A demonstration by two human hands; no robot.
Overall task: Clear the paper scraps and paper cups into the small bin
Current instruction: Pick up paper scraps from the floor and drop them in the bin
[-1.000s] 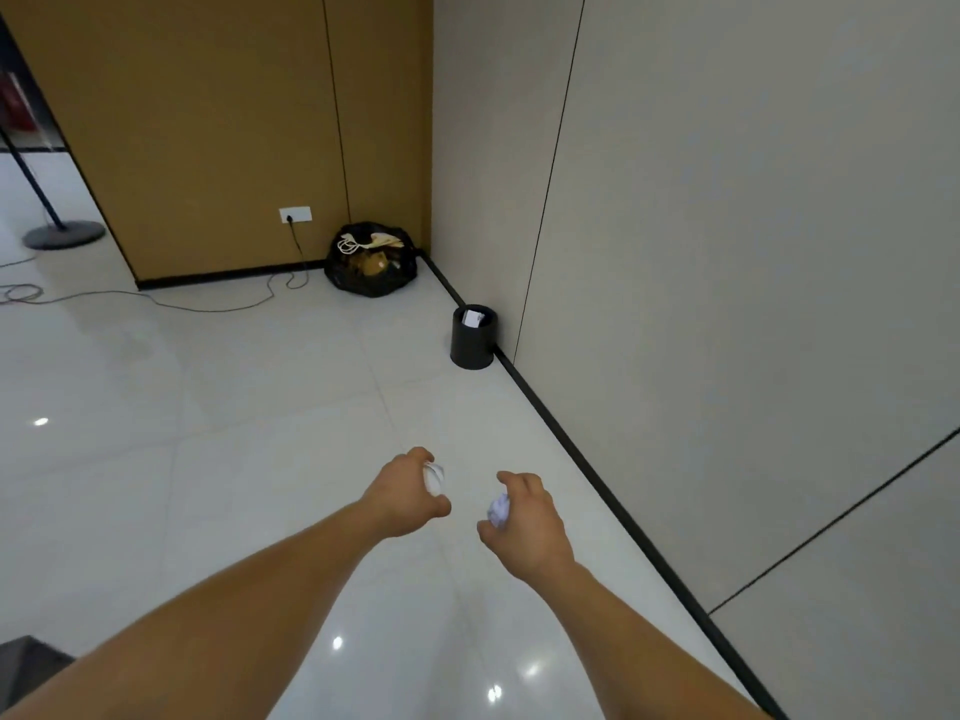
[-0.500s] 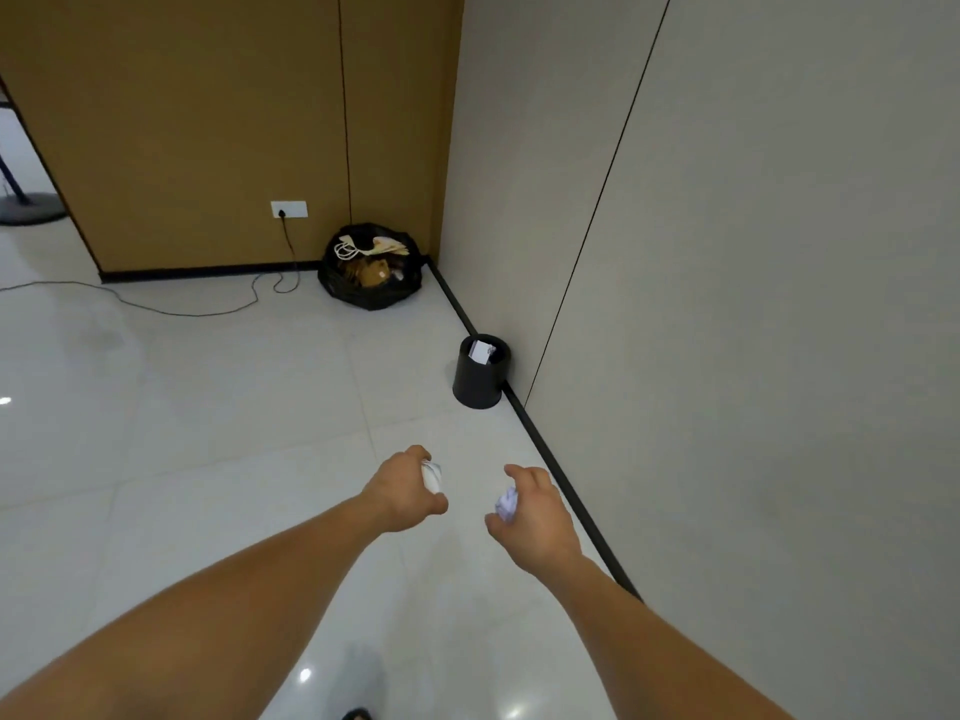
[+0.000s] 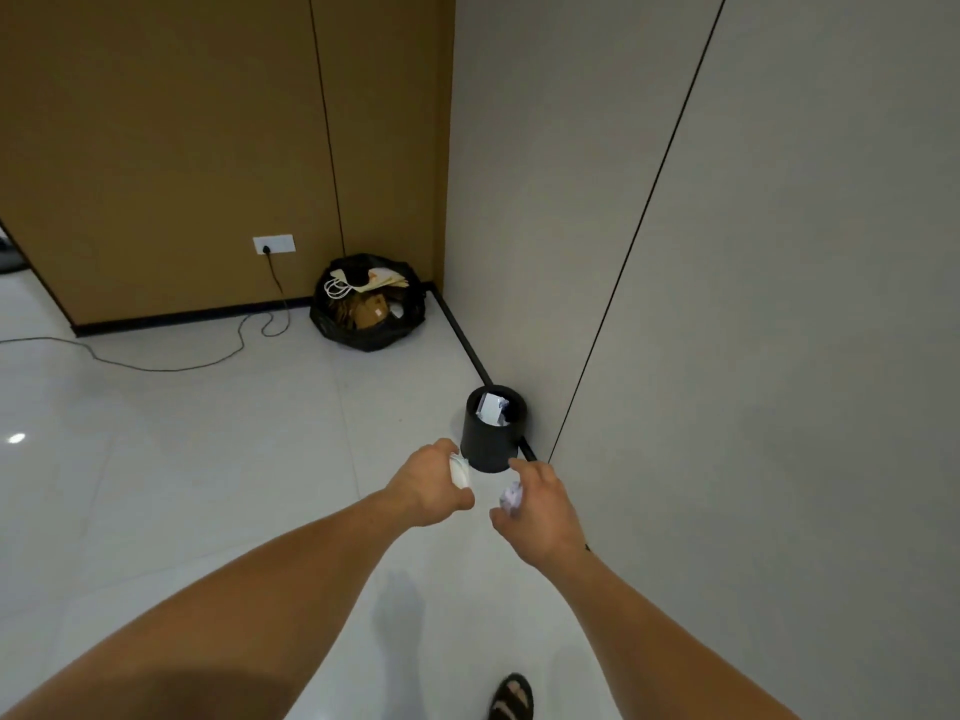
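Bin: small, black, round, matte, a little narrower at the base. It stands upright on the pale glossy floor, tight against the right-hand wall and its black skirting strip. White paper scraps show through the open top; how far down they go cannot be made out.

Left hand: grip closed round a white crumpled piece. Only its edge shows past the fingers, so whether it is a cup or a scrap cannot be told.

Right hand: grip closed on a white paper ball, mostly hidden in the palm.

Both hands are held out on the near side of the bin, close to it and apart from each other.

Far corner: open black bag holding brown paper packaging and a white cord. A pale label on the brown paper is too small to read.

Far left: wall socket with a dark cable trailing across the floor and cut off at the left edge.

Near edge: one sandalled foot, partly cut off.
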